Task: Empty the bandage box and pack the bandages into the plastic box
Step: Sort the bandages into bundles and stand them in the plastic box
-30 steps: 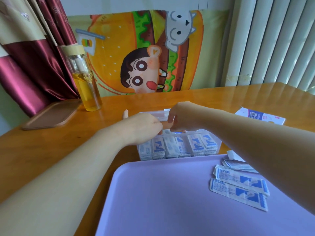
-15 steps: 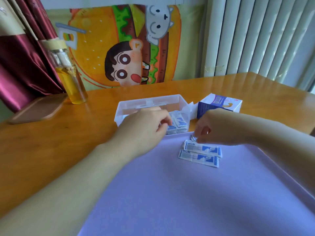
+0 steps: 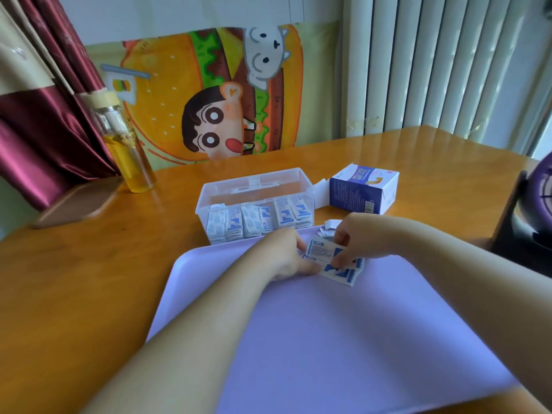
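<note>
A clear plastic box [image 3: 254, 186] stands open on the table, with a row of wrapped bandages [image 3: 260, 221] upright along its near wall. To its right lies the blue and white bandage box [image 3: 363, 192], its flap open. Loose bandages [image 3: 340, 268] in white and blue wrappers lie at the far edge of the lilac tray [image 3: 328, 339]. My right hand [image 3: 363, 236] pinches the top bandage of this small pile. My left hand [image 3: 286, 255] grips the pile's left end with curled fingers.
A glass bottle of yellow liquid [image 3: 125, 147] stands at the back left beside a brown wooden board [image 3: 77, 201]. A dark purple object [image 3: 531, 210] sits at the table's right edge. A torn paper scrap [image 3: 330, 225] lies behind the tray.
My left hand left the plastic box and came down onto the loose bandages on the tray. My right hand has taken hold of the top bandage. The camera view shifted.
</note>
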Action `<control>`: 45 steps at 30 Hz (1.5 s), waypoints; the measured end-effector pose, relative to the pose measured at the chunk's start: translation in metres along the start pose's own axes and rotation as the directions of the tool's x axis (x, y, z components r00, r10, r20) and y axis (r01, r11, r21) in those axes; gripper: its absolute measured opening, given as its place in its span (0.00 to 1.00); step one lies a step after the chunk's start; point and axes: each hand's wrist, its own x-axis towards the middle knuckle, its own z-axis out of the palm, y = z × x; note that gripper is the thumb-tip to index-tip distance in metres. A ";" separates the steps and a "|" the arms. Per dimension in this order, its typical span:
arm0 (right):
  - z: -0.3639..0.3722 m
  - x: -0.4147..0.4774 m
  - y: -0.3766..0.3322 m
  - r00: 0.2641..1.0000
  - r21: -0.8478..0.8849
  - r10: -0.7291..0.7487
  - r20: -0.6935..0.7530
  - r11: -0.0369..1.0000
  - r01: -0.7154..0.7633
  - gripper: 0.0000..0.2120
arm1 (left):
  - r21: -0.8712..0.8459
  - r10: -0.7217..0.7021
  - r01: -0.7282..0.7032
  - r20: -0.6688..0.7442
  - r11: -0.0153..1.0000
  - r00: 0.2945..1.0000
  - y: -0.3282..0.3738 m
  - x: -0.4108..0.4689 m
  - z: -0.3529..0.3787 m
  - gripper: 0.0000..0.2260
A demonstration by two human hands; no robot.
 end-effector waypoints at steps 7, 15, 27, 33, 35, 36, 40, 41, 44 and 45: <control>-0.006 0.002 0.017 0.992 0.642 0.048 -0.113 0.766 0.036 0.07 | -0.020 0.016 -0.015 0.050 1.000 0.999 -0.009 -0.002 -0.005 0.22; -0.009 0.001 0.021 0.999 0.929 -0.025 -0.047 0.366 0.053 0.08 | 0.146 0.272 -0.299 0.180 0.943 0.945 0.010 0.004 -0.007 0.22; 0.004 0.013 -0.008 0.992 0.772 -0.008 -0.124 0.627 0.102 0.09 | 0.312 0.096 -0.206 0.332 0.927 0.939 -0.023 -0.015 -0.041 0.06; 0.005 0.003 -0.023 0.997 0.387 -0.024 -0.073 0.921 0.050 0.09 | -0.646 0.000 0.098 0.150 0.757 0.989 -0.072 -0.031 -0.057 0.06; 0.001 0.001 -0.025 0.987 0.462 -0.031 -0.160 0.881 0.102 0.12 | -0.888 -0.046 0.047 0.029 0.458 0.999 -0.064 -0.030 -0.048 0.08; -0.001 -0.001 -0.028 0.979 0.545 -0.019 -0.202 0.829 0.129 0.13 | -0.959 -0.071 0.029 0.009 0.282 0.997 -0.057 -0.031 -0.043 0.07; 0.001 -0.006 -0.062 0.968 0.800 -0.043 -0.246 0.555 0.228 0.11 | -0.998 0.026 0.035 0.033 -0.046 0.999 -0.042 -0.035 -0.035 0.11; 0.009 -0.005 -0.072 0.955 0.806 -0.048 -0.294 0.524 0.274 0.09 | -0.998 0.056 0.031 0.028 -0.047 0.998 -0.042 -0.037 -0.034 0.14; 0.037 -0.002 -0.097 0.912 0.793 0.004 -0.410 0.495 0.354 0.02 | -1.000 0.065 0.015 0.014 -0.009 0.998 -0.048 -0.037 -0.026 0.10; 0.042 -0.001 -0.101 0.913 0.800 -0.005 -0.407 0.480 0.359 0.05 | -1.000 0.034 0.022 0.022 -0.013 0.999 -0.049 -0.038 -0.025 0.11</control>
